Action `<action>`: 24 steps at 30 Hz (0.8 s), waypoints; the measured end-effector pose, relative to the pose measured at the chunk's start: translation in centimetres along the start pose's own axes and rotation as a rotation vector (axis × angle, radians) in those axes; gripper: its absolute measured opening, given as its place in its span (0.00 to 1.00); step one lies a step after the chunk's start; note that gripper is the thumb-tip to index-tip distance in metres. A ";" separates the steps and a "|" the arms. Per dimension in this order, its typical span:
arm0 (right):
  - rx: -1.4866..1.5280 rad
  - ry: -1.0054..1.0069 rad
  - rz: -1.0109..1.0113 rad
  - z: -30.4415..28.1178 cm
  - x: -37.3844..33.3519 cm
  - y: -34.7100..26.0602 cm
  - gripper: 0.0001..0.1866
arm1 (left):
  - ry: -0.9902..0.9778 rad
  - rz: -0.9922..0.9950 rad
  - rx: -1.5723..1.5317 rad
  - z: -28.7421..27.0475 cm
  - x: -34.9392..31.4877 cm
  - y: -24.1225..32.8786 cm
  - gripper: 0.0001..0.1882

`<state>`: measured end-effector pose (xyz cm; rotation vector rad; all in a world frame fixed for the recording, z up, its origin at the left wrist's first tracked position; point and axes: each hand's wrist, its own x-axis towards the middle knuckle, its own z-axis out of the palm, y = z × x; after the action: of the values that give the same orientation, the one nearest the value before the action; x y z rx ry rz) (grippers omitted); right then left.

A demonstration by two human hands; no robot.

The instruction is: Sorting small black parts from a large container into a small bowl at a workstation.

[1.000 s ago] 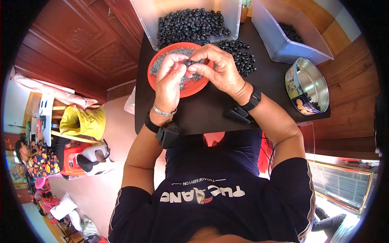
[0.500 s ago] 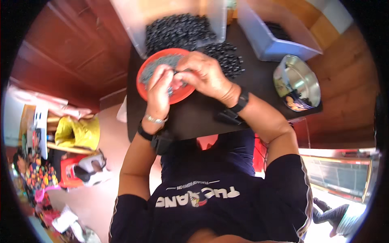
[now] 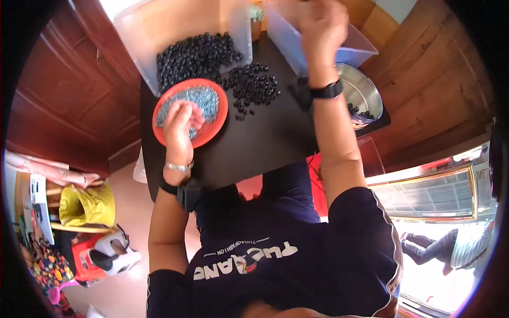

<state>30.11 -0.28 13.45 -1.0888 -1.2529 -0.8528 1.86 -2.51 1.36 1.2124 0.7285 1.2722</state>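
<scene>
Round printed tin (image 3: 366, 100) at black table's right edge; two clear plastic bins (image 3: 159, 32) behind

Dish (image 3: 217, 123) on table (image 3: 265, 143) at left, loose beads (image 3: 252, 85) to its right, tin (image 3: 366, 95) farther right, bins (image 3: 238, 32) behind.

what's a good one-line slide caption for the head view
Left hand dips into an orange plate of small grey parts while the right hand reaches over a clear bin.

Dark wood panel wall (image 3: 58, 100) w/ pale tile floor (image 3: 124, 244) — bright daylight on right.
</scene>
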 end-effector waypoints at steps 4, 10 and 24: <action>0.094 0.116 0.127 0.3 0.7 -0.2 0.10 | 0.005 -0.008 -0.018 -0.1 0.5 0.2 0.08; 0.143 -0.496 -0.041 4.2 -6.1 0.4 0.08 | 0.015 -0.032 -0.003 -0.3 0.6 -0.3 0.08; 0.233 -1.360 -0.249 5.9 -11.6 -1.4 0.10 | 0.007 -0.080 0.022 -0.4 0.6 -0.5 0.09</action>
<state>25.34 4.19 2.06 -1.3466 -2.5569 0.0073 1.75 -1.74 0.91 1.1852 0.7907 1.2060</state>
